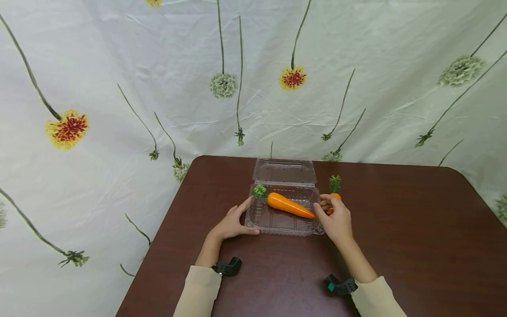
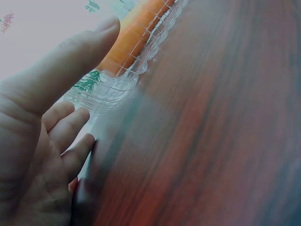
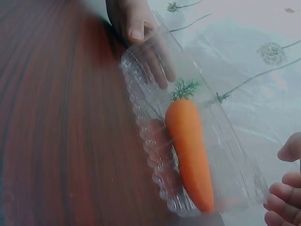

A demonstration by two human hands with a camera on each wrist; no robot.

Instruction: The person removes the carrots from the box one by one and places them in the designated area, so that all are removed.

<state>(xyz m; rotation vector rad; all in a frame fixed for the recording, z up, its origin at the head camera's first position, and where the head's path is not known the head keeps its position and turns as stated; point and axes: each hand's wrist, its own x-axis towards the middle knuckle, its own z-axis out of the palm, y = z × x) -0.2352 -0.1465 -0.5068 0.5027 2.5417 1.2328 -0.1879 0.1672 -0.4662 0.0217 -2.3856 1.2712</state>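
Note:
A clear plastic clamshell box (image 1: 253,220) sits on the table with its lid (image 1: 285,171) folded back. Inside, an orange carrot (image 1: 291,205) with a green leafy top lies slantwise, its tip toward the right. My left hand (image 1: 231,223) rests against the box's left end, thumb along the front edge and fingers spread along the side. At the right end my right hand (image 1: 336,220) has its thumb by the rim; the right wrist view shows its fingers (image 3: 287,195) loosely bent, apart from the thumb. A second carrot (image 1: 336,196) is partly hidden behind that hand.
The dark brown wooden table (image 1: 416,229) extends to both sides, its back edge close behind the lid. A pale cloth (image 1: 178,66) printed with flowers hangs behind it. Black bands (image 1: 227,267) are on both wrists, just above light sleeves.

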